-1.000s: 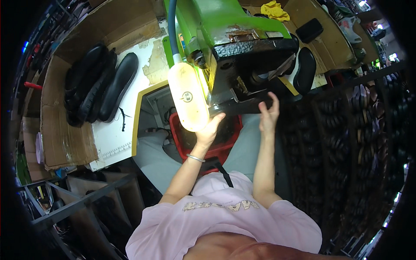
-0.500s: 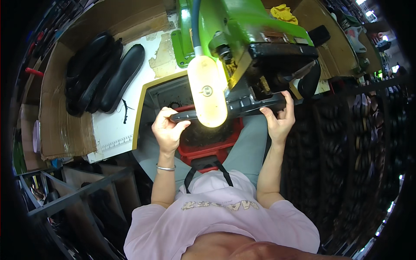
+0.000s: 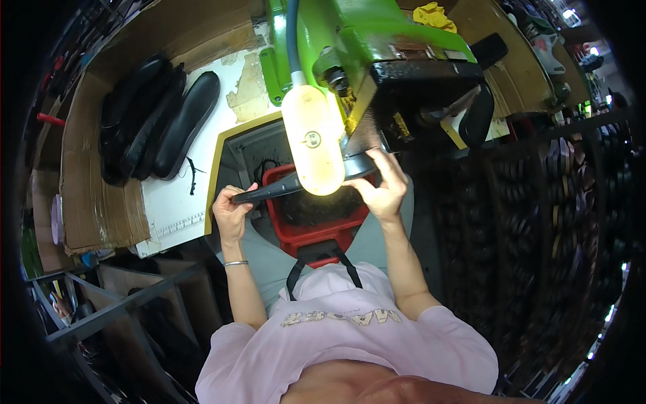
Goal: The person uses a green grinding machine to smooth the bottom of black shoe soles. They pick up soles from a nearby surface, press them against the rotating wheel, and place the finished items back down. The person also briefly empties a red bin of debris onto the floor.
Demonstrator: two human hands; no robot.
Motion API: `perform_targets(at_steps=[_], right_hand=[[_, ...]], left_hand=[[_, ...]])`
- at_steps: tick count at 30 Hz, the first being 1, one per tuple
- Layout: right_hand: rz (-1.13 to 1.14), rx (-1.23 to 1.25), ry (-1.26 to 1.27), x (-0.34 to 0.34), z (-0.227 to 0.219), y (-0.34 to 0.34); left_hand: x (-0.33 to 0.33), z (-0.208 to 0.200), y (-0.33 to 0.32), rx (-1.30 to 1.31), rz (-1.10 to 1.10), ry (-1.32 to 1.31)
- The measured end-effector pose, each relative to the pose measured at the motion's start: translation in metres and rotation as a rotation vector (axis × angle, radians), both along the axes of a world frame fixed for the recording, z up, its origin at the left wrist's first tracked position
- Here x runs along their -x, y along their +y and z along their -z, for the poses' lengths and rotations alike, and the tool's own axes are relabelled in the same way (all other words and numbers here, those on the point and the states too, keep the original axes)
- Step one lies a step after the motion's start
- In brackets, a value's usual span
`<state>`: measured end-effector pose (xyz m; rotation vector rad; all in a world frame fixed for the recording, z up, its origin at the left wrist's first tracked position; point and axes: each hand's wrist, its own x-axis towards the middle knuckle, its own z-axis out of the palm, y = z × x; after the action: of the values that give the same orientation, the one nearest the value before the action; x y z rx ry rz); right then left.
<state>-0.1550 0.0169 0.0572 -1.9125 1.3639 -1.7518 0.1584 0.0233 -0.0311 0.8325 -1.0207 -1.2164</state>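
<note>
A long black shoe sole (image 3: 274,190) is stretched between my two hands below the bright lamp (image 3: 311,138), which hides its middle. My left hand (image 3: 231,214) pinches its left end between thumb and fingers. Its right end is gripped by my right hand (image 3: 382,192), thumb on the near side and fingers on the far side. That right end lies close under the black housing (image 3: 424,84) of a green machine (image 3: 397,40). Whether the sole touches the machine there, I cannot tell.
On the white tabletop (image 3: 165,202) to the left, several black soles (image 3: 188,124) lie beside a cardboard wall (image 3: 101,209). A red bin (image 3: 296,234) holding dark scraps sits between my knees. A yellow cloth-like item (image 3: 434,17) lies behind the machine. Racks of dark footwear (image 3: 525,229) stand right.
Both hands have shifted left with the sole. Its left end has dropped nearer to me, so it now slants, and my right hand has come closer to the lamp.
</note>
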Motion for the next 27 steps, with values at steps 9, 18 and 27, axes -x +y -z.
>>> perform_targets(at_steps=[9,18,27], right_hand=[[-0.024,0.095,0.059,0.001,0.007,-0.007],[-0.342,-0.531,-0.911,0.043,0.178,-0.009],[0.242,-0.172,-0.603,0.117,0.067,0.006]], left_hand=[[0.138,-0.067,-0.019,0.380,-0.122,-0.803],[0.192,0.001,-0.013,0.037,-0.068,0.075],[0.185,0.001,-0.010,0.053,-0.071,0.061]])
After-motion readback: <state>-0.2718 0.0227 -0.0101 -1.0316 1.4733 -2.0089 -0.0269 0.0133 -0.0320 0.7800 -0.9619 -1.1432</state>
